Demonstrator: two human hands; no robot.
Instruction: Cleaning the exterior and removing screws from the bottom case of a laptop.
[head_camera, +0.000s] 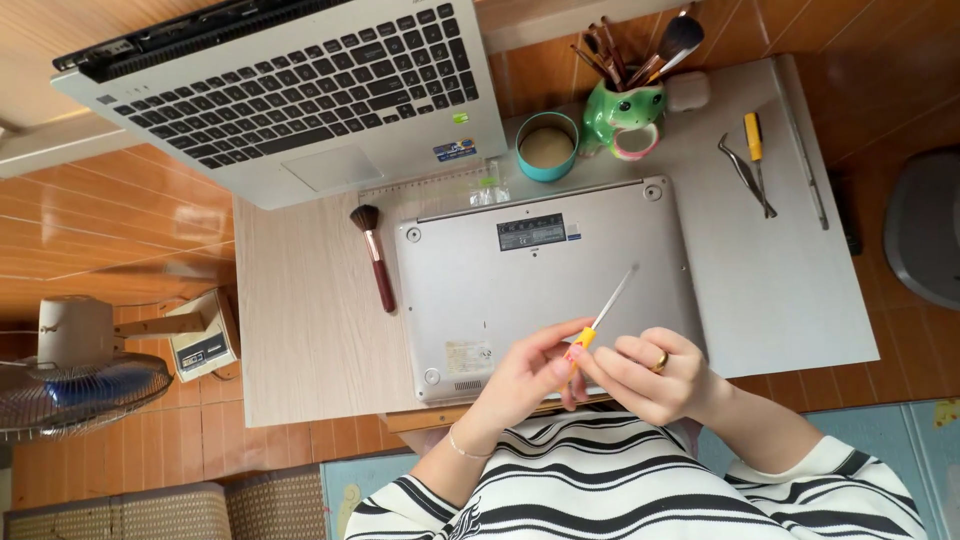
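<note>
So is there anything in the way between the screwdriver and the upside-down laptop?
Nothing visible. Both hands, the left hand and the right hand, hold the small screwdriver by its orange handle, with its shaft pointing up over the grey bottom of the upside-down laptop. The brush lies off to the side on the table.

Both hands (600, 375) grip orange screwdriver (598, 322) over laptop (540, 290).
</note>
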